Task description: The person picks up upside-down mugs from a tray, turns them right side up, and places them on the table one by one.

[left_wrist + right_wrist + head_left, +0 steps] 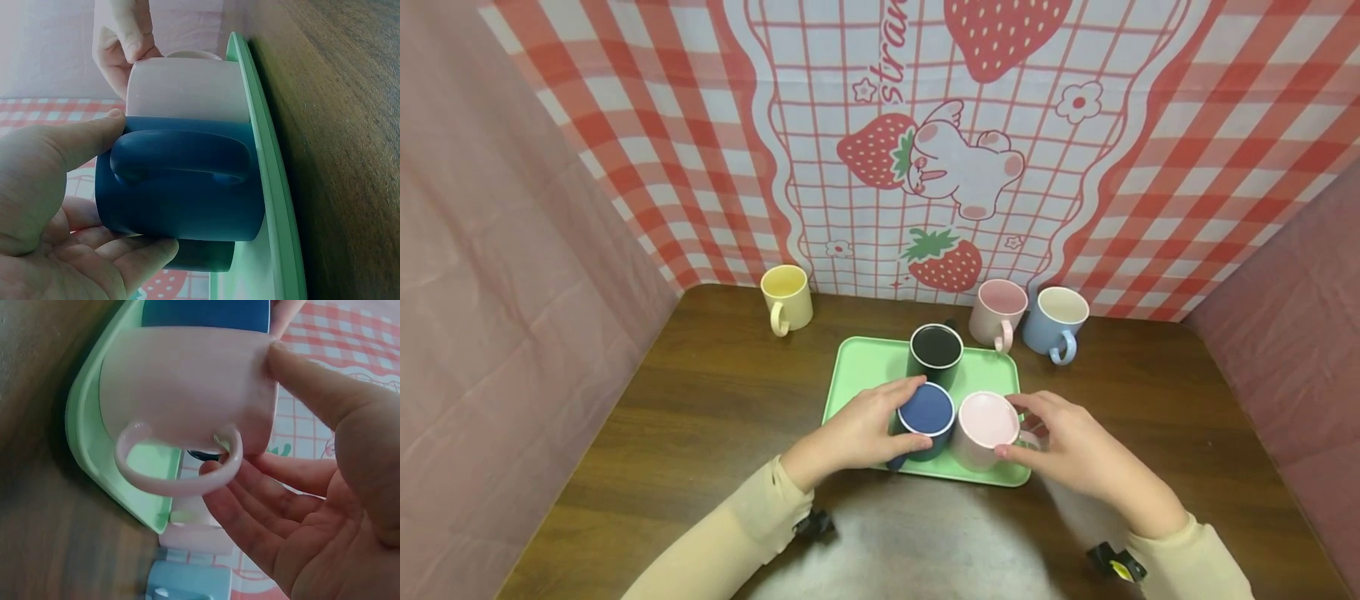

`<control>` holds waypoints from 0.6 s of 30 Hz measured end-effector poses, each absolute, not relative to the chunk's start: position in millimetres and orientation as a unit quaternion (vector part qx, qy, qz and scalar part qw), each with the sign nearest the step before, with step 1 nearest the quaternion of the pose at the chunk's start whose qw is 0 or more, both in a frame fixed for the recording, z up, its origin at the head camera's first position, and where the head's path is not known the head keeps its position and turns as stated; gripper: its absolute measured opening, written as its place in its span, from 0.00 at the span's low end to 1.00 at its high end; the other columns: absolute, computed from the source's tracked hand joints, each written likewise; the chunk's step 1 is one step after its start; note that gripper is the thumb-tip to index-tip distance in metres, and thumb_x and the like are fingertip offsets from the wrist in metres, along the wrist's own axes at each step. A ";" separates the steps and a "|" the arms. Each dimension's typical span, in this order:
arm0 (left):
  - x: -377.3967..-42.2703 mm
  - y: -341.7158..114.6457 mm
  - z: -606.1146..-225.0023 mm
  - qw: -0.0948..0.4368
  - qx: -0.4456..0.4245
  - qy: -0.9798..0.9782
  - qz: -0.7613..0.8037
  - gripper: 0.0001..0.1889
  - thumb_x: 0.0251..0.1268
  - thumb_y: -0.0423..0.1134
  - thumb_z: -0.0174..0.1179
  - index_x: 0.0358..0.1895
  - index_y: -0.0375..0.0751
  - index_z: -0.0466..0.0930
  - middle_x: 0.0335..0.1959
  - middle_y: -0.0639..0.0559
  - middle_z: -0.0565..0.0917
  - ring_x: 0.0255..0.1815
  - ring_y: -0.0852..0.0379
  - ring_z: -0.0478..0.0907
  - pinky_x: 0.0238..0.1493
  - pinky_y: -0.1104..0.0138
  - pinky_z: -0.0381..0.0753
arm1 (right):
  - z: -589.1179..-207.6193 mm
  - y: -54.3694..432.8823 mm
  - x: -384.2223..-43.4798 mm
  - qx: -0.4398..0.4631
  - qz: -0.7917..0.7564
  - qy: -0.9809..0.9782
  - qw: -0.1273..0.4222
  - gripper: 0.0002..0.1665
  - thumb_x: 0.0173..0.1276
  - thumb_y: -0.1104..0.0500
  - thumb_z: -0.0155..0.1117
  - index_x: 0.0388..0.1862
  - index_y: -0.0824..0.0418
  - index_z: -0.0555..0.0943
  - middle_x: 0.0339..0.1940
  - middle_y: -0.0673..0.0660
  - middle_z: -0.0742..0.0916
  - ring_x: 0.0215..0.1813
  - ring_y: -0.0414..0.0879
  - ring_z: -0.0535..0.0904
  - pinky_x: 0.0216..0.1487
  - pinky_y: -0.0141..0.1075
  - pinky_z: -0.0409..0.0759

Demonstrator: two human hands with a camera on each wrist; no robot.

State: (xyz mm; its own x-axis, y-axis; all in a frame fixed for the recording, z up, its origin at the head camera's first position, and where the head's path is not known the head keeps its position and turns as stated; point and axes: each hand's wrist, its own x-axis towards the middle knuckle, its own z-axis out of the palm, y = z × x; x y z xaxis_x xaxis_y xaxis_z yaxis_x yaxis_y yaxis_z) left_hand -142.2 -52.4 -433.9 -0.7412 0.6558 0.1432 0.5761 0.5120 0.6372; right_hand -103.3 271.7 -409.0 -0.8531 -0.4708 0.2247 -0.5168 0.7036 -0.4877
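On a light green tray [865,360] stand three upright mugs. My left hand [863,427] holds the dark blue mug [928,410] near its rim, thumb on the near side and fingers on the far side. The blue mug's handle [181,150] points toward the tray's near edge. My right hand [1071,446] grips the pale pink mug [989,422] by its upper rim, with the fingers beside its handle [178,481]. These two mugs stand side by side. Just behind the blue one is a black mug [936,347], partly hidden in the left wrist view.
Behind the tray's right side stand a pink mug [998,312] and a light blue mug [1056,323] close together. A yellow mug [787,300] stands at the back left of the wooden table [692,400]. A strawberry-print cloth [955,158] hangs along the back.
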 end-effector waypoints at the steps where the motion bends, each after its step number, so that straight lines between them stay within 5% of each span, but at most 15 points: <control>1: -142.2 -52.4 -434.0 0.058 0.355 0.867 0.344 0.46 0.70 0.49 0.77 0.82 0.29 0.66 0.80 0.36 0.73 0.80 0.42 0.72 0.81 0.52 0.70 | -408.7 272.8 -103.0 0.268 0.275 -0.922 0.040 0.37 0.56 0.52 0.91 0.59 0.67 0.86 0.45 0.50 0.88 0.42 0.43 0.86 0.42 0.39 0.89; 9: -142.4 -52.5 -433.9 0.058 0.356 0.865 0.348 0.46 0.70 0.48 0.77 0.82 0.28 0.66 0.80 0.35 0.73 0.80 0.42 0.72 0.81 0.52 0.70 | -411.1 275.9 -103.2 0.272 0.263 -0.923 0.063 0.20 0.55 0.62 0.90 0.44 0.61 0.90 0.36 0.44 0.89 0.37 0.39 0.85 0.38 0.38 0.88; 18: -142.7 -51.7 -435.8 0.050 0.361 0.866 0.343 0.46 0.69 0.49 0.77 0.81 0.28 0.67 0.80 0.35 0.73 0.80 0.42 0.73 0.80 0.52 0.71 | -412.7 278.6 -103.7 0.281 0.228 -0.929 0.081 0.12 0.55 0.59 0.90 0.32 0.50 0.91 0.29 0.37 0.85 0.32 0.34 0.80 0.34 0.36 0.85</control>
State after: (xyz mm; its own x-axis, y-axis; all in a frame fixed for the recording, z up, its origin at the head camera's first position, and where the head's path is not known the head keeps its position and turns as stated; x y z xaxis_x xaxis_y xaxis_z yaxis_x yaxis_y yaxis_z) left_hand -142.7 -51.7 -435.8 -0.7342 0.6597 0.1605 0.5905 0.5038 0.6305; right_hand -103.7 278.6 -412.7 -0.8288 -0.4850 0.2791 -0.5591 0.7379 -0.3780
